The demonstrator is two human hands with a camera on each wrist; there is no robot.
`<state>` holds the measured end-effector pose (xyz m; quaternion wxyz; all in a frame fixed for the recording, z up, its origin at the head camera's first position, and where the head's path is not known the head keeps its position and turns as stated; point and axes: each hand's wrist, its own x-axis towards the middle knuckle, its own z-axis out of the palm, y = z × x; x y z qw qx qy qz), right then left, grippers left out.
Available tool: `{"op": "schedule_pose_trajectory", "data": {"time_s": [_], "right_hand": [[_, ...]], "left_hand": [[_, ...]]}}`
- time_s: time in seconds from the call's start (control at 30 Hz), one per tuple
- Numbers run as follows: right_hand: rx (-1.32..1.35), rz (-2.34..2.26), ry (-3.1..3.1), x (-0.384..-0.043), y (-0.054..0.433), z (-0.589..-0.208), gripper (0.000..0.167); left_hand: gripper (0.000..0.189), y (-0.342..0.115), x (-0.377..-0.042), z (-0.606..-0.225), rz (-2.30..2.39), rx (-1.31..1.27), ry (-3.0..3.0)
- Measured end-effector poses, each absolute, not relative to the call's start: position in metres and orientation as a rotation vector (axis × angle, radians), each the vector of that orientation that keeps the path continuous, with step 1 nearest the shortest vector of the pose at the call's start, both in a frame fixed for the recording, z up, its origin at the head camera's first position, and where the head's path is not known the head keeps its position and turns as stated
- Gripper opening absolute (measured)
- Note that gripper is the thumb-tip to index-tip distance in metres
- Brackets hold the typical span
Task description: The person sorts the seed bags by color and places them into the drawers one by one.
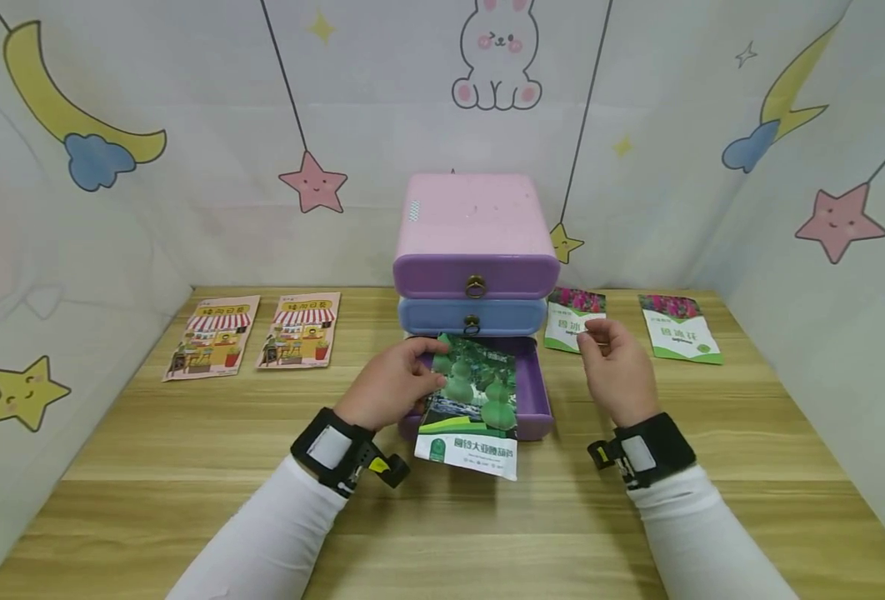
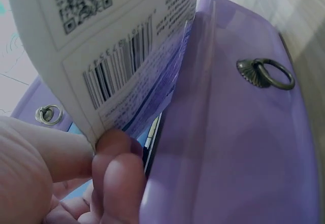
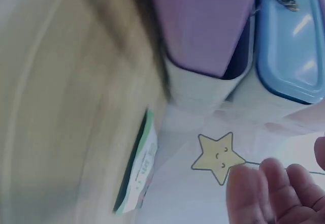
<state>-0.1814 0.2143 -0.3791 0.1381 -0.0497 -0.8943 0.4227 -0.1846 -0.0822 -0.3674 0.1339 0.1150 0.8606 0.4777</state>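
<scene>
My left hand (image 1: 393,385) pinches the left edge of a green seed packet (image 1: 472,400) with gourds printed on its front. In the left wrist view, the white back of the packet (image 2: 109,46) shows a barcode, and thumb and fingers meet at its edge. The packet is tilted over the pulled-out bottom purple drawer (image 1: 534,392) and covers much of its inside. To the right of this drawer my right hand (image 1: 622,375) is raised with loosely bent fingers and holds nothing. In the right wrist view its fingers (image 3: 277,183) show relaxed.
The drawer box (image 1: 476,217) has a pink top with closed purple and blue drawers (image 1: 442,317). Two flower packets (image 1: 562,325) (image 1: 681,329) lie to its right. Two pink shop-picture packets (image 1: 213,337) (image 1: 298,331) lie left. A curtain with printed stars hangs behind the table (image 1: 547,533).
</scene>
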Motion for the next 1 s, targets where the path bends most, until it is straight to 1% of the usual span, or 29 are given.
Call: {"op": "schedule_pose_trajectory", "data": {"time_s": [0.1,0.2,0.33,0.47,0.73,1.0], "right_hand": [[-0.138,1.145,-2.602,-0.181,0.213,-0.381,0.036],[-0.103,1.055,-2.636,-0.182,0.215,-0.384,0.039],[-0.015,0.91,-2.677,-0.186,0.219,-0.389,0.041],[-0.014,0.821,-2.728,-0.189,0.222,-0.393,0.044],[-0.06,0.755,-2.823,-0.19,0.228,-0.397,0.052],[-0.031,0.747,-2.879,-0.19,0.231,-0.397,0.054]], "left_hand": [[0.036,-0.084,-0.185,-0.368,1.367,0.321,2.504],[0.034,-0.084,-0.186,-0.368,1.335,0.32,2.527],[0.034,-0.085,-0.188,-0.368,1.258,0.342,2.599],[0.034,-0.086,-0.19,-0.369,1.168,0.374,2.69],[0.033,-0.087,-0.192,-0.372,1.099,0.38,2.737],[0.033,-0.086,-0.195,-0.376,1.107,0.321,2.739]]}}
